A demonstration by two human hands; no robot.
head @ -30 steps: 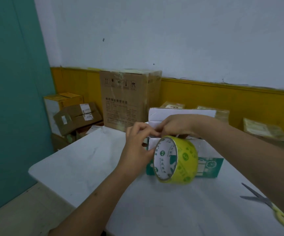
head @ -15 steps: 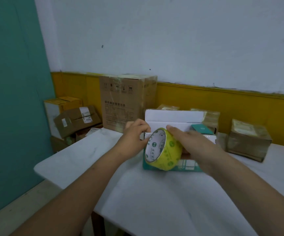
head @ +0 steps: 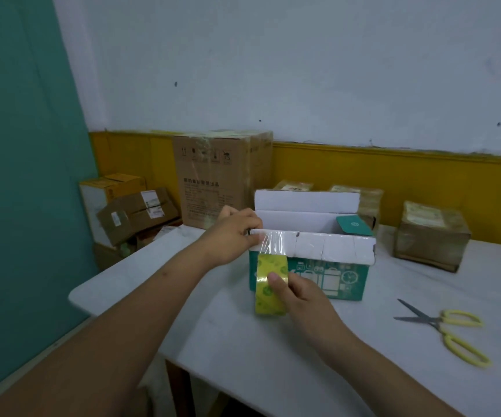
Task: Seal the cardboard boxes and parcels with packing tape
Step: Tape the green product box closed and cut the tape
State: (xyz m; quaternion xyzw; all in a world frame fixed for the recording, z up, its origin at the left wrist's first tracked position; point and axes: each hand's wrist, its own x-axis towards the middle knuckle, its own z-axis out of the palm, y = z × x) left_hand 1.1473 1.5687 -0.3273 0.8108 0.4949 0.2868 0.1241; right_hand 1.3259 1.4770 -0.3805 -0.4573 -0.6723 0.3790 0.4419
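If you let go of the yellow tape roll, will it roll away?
Probably not far: its pulled-out strip seems stuck to the box, tethering it. Cut free, the round tape roll could roll along the table. It looks light: the right hand holds it easily.

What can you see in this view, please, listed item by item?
box: one, teal and white, open, table middle
tape roll: one, yellow, before the box's left end
scissors: one pair, yellow handles, table right
parcels: three, brown, wrapped, behind and right of the box
carton: one, tall, brown, back left
pile: several, brown and yellow cardboard, beyond the table's left
table: one, white
left hand: grips the box's flap corner
right hand: holds the tape roll
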